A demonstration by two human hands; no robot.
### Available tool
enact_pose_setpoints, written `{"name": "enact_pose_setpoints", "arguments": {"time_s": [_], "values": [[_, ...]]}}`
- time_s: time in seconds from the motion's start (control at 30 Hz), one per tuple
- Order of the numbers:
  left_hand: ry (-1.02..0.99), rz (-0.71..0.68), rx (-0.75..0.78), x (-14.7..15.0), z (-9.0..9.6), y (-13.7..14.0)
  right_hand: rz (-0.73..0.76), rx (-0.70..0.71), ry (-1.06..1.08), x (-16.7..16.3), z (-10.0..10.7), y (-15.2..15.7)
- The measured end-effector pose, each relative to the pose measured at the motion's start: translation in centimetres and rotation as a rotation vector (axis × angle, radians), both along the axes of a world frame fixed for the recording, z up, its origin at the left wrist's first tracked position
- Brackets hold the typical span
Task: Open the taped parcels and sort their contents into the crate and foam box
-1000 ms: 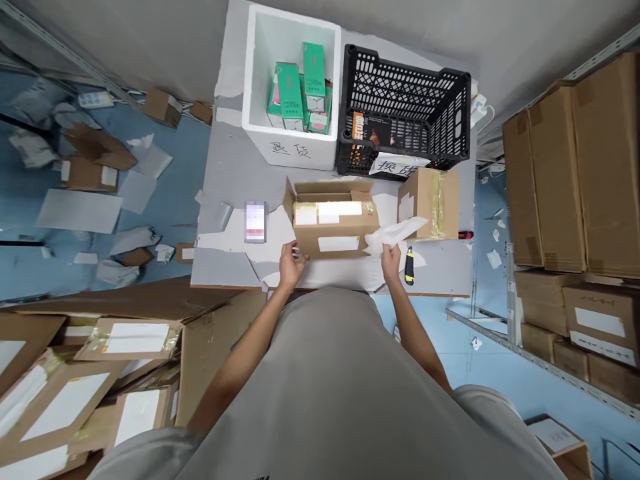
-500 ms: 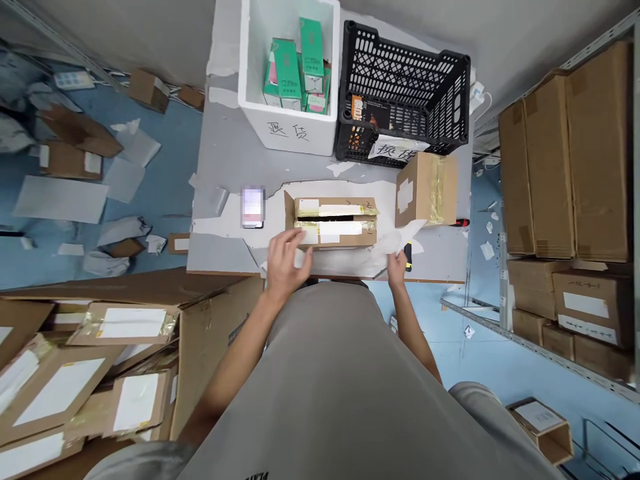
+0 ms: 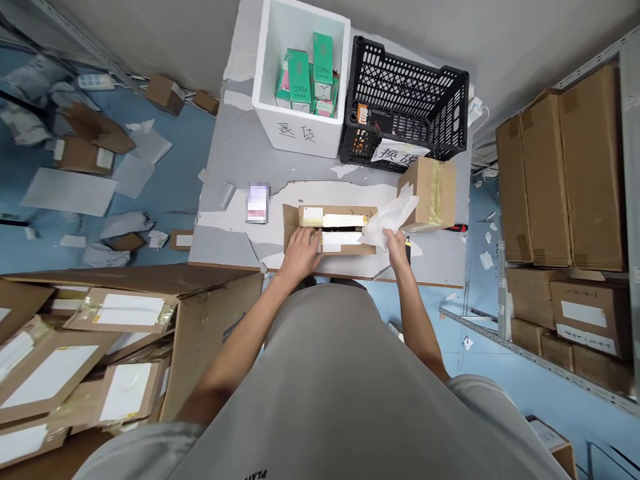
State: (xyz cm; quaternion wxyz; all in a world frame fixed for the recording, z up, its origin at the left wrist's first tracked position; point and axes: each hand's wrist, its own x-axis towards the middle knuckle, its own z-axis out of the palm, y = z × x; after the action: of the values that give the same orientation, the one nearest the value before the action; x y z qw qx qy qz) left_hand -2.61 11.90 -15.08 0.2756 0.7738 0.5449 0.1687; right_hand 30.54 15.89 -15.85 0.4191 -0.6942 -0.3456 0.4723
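Observation:
A long cardboard box (image 3: pixel 345 248) lies on the table in front of me, its taped top slit along the middle and a flap sticking out at its left end. My left hand (image 3: pixel 301 255) rests on the left part of this box, fingers spread over its top. In my right hand (image 3: pixel 396 248) a crumpled sheet of white paper (image 3: pixel 393 217) is pinched, held up over the box's right end. Part of a black and yellow cutter (image 3: pixel 408 252) shows beside that hand. Behind the paper stands a taped cardboard box (image 3: pixel 436 193).
A white foam box (image 3: pixel 305 137) with several green cartons (image 3: pixel 299 77) and a black plastic crate (image 3: pixel 407 80) stand at the back. A phone (image 3: pixel 257 203) lies left. A large carton (image 3: pixel 210 333) of parcels is at lower left; boxes (image 3: pixel 595 160) fill the right shelf.
My right hand has lifted the white paper up and over the box's right end. My left hand has moved right and settled on the box. The view has shifted slightly.

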Motion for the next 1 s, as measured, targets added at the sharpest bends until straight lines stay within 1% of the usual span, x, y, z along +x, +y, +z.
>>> {"name": "enact_pose_setpoints", "arguments": {"time_s": [0.07,0.13,0.23,0.3,0.37,0.43,0.5,0.57,0.63,0.7,0.8,0.83,0.87,0.93,1.0], "values": [[-0.05,0.011,0.022,-0.1,0.5,-0.1,-0.005,0.058,0.01,-0.6,0.4,1.3],[-0.088,0.021,0.051,-0.3,1.0,-0.5,0.008,0.139,-0.026,-1.1,0.7,2.7],[-0.13,0.049,0.052,-0.7,1.4,-1.6,0.085,0.252,-0.112,-2.0,1.1,4.8],[-0.162,0.075,0.027,-1.1,1.2,-2.2,0.173,0.338,-0.191,-2.9,1.3,5.7],[-0.174,0.11,0.014,-1.4,0.9,-2.3,0.286,0.445,-0.313,-4.1,1.6,5.8],[-0.163,0.158,0.017,-1.5,0.5,-2.2,0.455,0.517,-0.479,-5.6,2.0,5.3],[-0.151,0.198,0.021,-1.5,0.1,-1.8,0.689,0.49,-0.676,-7.2,2.3,4.4],[-0.145,0.213,0.018,-1.5,-0.1,-1.3,0.915,0.408,-0.851,-8.9,2.4,3.6],[-0.147,0.21,0.01,-1.4,-0.2,-0.7,1.057,0.349,-0.95,-10.3,2.2,3.1],[-0.158,0.203,-0.005,-1.4,-0.3,0.0,1.145,0.26,-0.994,-11.1,1.9,2.8],[-0.19,0.215,-0.017,-1.4,-0.3,1.2,1.225,0.065,-1.037,-11.5,1.8,2.6],[-0.204,0.228,-0.012,-1.5,-0.3,1.4,1.23,0.03,-1.047,-11.3,1.9,2.5],[-0.218,0.249,-0.003,-1.6,-0.3,1.6,1.226,0.026,-1.052,-11.0,2.1,2.3],[-0.239,0.318,0.024,-2.0,-0.1,1.7,1.204,0.076,-1.023,-9.9,2.9,1.9],[-0.256,0.426,0.054,-2.9,0.1,1.3,1.111,0.15,-0.926,-7.9,3.8,1.5]]}}
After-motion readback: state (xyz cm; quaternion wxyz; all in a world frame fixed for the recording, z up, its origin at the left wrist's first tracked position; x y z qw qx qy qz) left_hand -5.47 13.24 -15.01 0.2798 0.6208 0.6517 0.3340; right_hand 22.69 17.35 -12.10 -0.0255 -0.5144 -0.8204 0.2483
